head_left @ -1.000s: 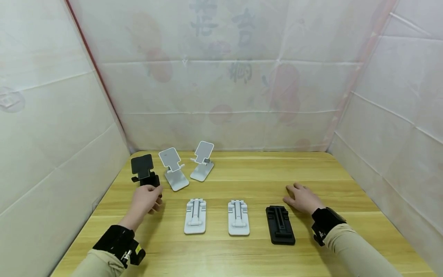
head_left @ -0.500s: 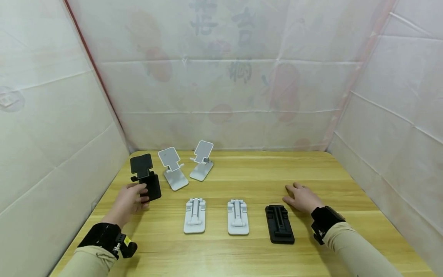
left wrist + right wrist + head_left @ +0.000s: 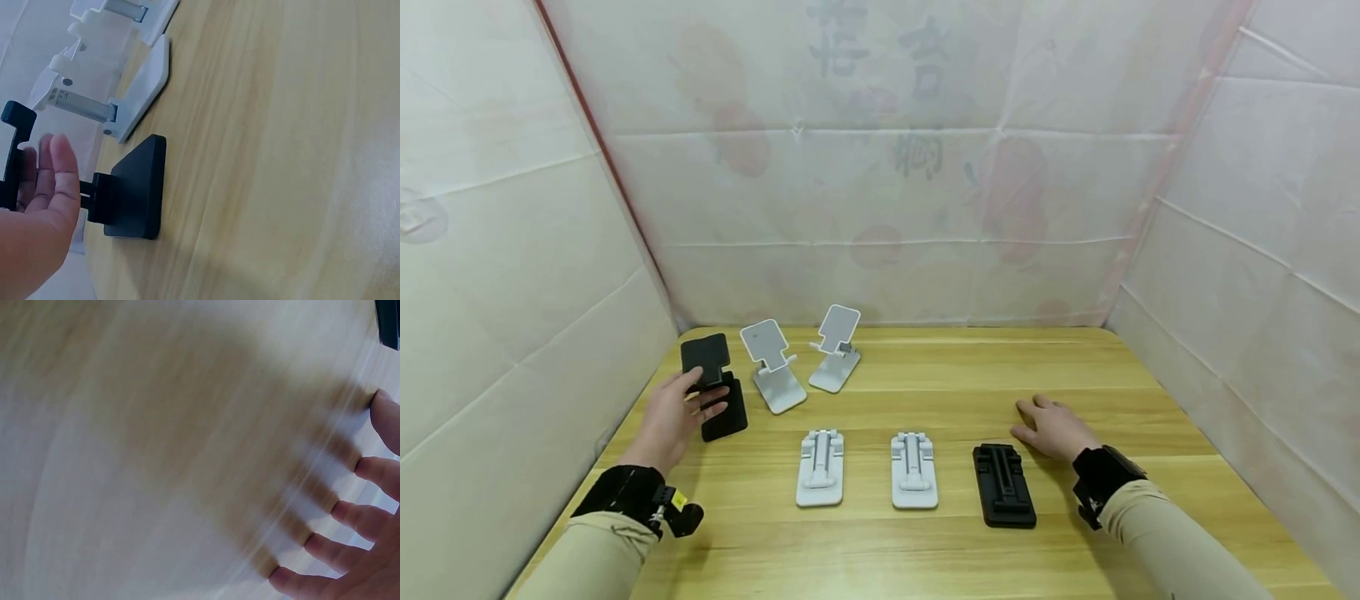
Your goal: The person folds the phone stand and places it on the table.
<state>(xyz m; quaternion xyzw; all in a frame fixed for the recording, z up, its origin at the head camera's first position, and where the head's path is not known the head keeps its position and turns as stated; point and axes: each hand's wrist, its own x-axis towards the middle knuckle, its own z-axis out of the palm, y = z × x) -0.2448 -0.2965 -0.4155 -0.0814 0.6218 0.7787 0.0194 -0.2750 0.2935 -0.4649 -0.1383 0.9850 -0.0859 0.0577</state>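
Note:
A black phone stand [image 3: 724, 421] is unfolded at the left of the table, its plate raised above the base. My left hand [image 3: 666, 421] pinches the lower part of that plate, thumb over the front. In the left wrist view the curled fingers [image 3: 59, 181] lie between plate and base; the thumb is hidden. My right hand [image 3: 1058, 429] rests on the table with fingers spread, fingertips touching the wood in the right wrist view. Nearest to it lies a folded black phone stand [image 3: 1004, 486], not touched.
Two unfolded white phone stands [image 3: 778, 390] [image 3: 835, 371] stand right of the black one. Two folded white stands [image 3: 820, 468] [image 3: 914, 471] lie in a row with the folded black one on the wooden table [image 3: 865, 558]. Pale sheets [image 3: 880, 192] enclose the back and sides.
My left hand has gone from the right side of the black stand's base leftward, then up to its plate. The base now shows more fully. My right hand stays in place.

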